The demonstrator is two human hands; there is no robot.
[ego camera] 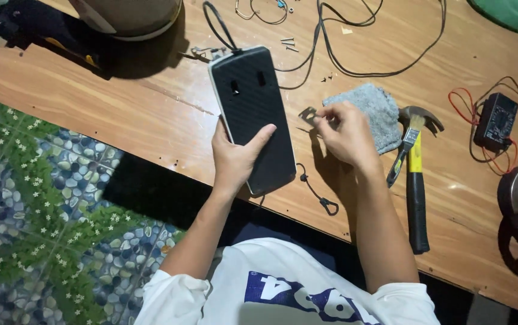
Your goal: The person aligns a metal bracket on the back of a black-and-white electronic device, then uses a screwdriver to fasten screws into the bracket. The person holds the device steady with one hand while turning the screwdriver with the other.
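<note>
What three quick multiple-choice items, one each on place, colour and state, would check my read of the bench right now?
1. Where does the hammer lie?
A. Right of the right hand
B. Left of the black panel
C. On the floor

2. What colour is the cloth?
A. Red
B. Grey
C. Yellow

3. How is the left hand?
A. Gripping the panel's edge
B. Flat on the table
C. Holding the hammer

Answers: 1 A, it lies just beyond the cloth; 2 B, grey knit; 3 A, thumb rests across the panel.
</note>
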